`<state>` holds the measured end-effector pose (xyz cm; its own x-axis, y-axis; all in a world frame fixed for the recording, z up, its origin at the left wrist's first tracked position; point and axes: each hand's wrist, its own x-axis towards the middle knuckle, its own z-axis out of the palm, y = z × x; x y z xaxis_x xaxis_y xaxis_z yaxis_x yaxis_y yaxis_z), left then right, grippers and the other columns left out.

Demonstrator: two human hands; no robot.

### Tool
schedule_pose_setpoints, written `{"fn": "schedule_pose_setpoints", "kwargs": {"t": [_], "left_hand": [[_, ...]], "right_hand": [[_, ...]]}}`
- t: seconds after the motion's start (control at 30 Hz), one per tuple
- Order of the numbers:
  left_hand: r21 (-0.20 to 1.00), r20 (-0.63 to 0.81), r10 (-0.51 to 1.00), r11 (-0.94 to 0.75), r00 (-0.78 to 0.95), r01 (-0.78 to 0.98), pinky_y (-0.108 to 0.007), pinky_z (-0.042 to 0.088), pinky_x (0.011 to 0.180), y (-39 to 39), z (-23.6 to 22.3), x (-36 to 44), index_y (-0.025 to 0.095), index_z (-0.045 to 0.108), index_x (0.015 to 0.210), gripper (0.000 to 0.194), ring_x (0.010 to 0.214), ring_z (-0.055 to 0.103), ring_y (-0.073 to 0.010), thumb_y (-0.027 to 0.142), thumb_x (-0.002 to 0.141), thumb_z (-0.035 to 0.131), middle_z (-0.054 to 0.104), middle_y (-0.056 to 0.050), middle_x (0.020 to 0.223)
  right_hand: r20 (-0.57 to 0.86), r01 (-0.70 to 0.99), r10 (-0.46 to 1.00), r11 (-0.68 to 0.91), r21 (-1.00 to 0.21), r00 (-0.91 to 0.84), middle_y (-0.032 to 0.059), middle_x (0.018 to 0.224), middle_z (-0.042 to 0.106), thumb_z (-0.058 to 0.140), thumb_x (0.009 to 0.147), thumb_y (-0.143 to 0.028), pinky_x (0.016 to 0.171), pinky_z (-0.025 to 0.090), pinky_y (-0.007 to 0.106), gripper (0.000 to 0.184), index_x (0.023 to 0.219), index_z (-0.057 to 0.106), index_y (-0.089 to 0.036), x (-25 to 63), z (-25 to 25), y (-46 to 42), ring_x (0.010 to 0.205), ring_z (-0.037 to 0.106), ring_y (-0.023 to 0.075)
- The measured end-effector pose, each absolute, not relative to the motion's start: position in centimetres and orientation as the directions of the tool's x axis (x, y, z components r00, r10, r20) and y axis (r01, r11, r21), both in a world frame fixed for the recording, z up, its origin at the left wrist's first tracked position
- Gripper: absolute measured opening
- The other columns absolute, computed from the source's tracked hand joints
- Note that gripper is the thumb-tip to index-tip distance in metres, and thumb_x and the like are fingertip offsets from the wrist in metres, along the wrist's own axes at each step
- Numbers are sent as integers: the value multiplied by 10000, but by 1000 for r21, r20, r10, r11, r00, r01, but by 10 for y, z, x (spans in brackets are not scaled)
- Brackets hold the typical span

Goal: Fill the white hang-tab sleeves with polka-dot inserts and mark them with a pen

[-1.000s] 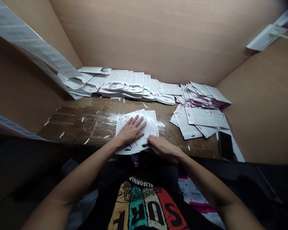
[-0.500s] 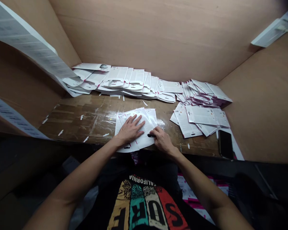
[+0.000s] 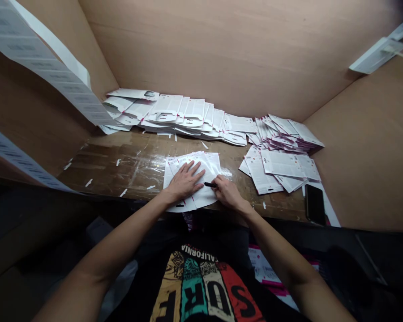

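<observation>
Several flat white printed packets (image 3: pixel 201 197) with pink marks lie fanned out on the tabletop in front of me. My left hand (image 3: pixel 185 182) rests flat over them, fingers spread, holding them down. A dark hang slot shows near the lower left edge of the packets. My right hand (image 3: pixel 225 191) is closed at their right side. From its fingers a slim black pen-like tool (image 3: pixel 209 184) points left over the top packet, its tip close to my left fingertips. Whether the tip touches the packet I cannot tell.
A long overlapping row of white packets (image 3: pixel 191 117) runs along the back wall. More packets (image 3: pixel 282 165) are piled at the right, near a black phone (image 3: pixel 315 204). Small white slot-shaped scraps (image 3: pixel 89 183) dot the brown tabletop (image 3: pixel 104 156). Label strips (image 3: pixel 50 62) hang at the left.
My right hand has moved up and away from the packets' lower edge with the black tool, which now points left. My left hand stays pressed on the packets.
</observation>
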<state>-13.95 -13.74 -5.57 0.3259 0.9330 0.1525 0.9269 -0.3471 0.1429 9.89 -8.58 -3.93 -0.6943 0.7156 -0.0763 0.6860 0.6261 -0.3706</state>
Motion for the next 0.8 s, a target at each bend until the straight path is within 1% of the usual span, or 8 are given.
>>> {"fn": "schedule_pose_setpoints", "kwargs": {"t": [0.17,0.23,0.33,0.4,0.5,0.6,0.7,0.8], "left_hand": [[125,144,946,-308,290,943,-573,265,1299,-138,-46,-137,220,494,1592,662,1600,284,-404,508,1011,626,382,-136,1714],[126,147,954,-280,261,952,-554,339,1263,-141,-40,-134,204,540,1544,625,1557,356,-408,498,1003,650,419,-146,1687],[139,134,944,-320,302,937,-474,437,1198,-154,-36,-128,183,661,1346,360,1473,474,-356,370,1049,581,546,-128,1579],[159,132,918,-391,373,907,-484,411,1226,-166,-37,-122,160,679,1249,333,1508,440,-362,408,1062,557,565,-144,1550],[191,113,880,-475,461,859,-599,310,1280,-183,-42,-116,115,646,1247,757,1597,256,-481,770,872,691,440,-241,1637],[199,71,864,-503,499,841,-644,259,1293,-191,-46,-113,104,619,1249,979,1613,153,-534,879,674,782,338,-284,1688],[220,53,862,-502,503,837,-620,265,1304,-190,-45,-113,119,629,1213,773,1628,152,-495,753,796,777,357,-257,1691],[239,74,878,-476,473,846,-602,297,1299,-187,-44,-112,127,665,1148,436,1636,183,-441,538,1014,613,434,-213,1662]], "right_hand": [[-162,657,639,708,-258,-752,152,1153,642,470,1030,-123,788,459,305,179,1119,625,-143,101,-22,-104,982,577,234],[-217,535,489,770,-347,-845,76,1069,666,591,1023,-222,771,469,271,88,1075,649,-182,117,-13,-115,906,587,196],[-199,312,240,748,-586,-950,30,1044,681,680,1008,-384,806,504,266,170,1037,682,-217,142,-8,-133,891,627,175],[-116,348,355,709,-613,-928,81,1191,671,726,977,-432,864,533,317,256,1103,682,-214,152,-13,-140,993,657,210],[-33,541,588,719,-436,-808,160,1472,557,852,863,-435,900,566,401,503,1269,633,-234,155,-29,-143,1268,595,315],[-39,561,589,745,-360,-807,156,1514,543,852,856,-402,886,579,401,512,1282,613,-248,153,-40,-140,1361,537,332],[-11,547,602,718,-429,-799,133,1450,591,783,914,-379,880,560,355,402,1253,613,-244,152,-42,-137,1268,609,284],[-1,634,712,625,-456,-702,112,1340,638,734,956,-390,815,527,317,338,1229,613,-231,148,-44,-137,1058,683,244]]}}
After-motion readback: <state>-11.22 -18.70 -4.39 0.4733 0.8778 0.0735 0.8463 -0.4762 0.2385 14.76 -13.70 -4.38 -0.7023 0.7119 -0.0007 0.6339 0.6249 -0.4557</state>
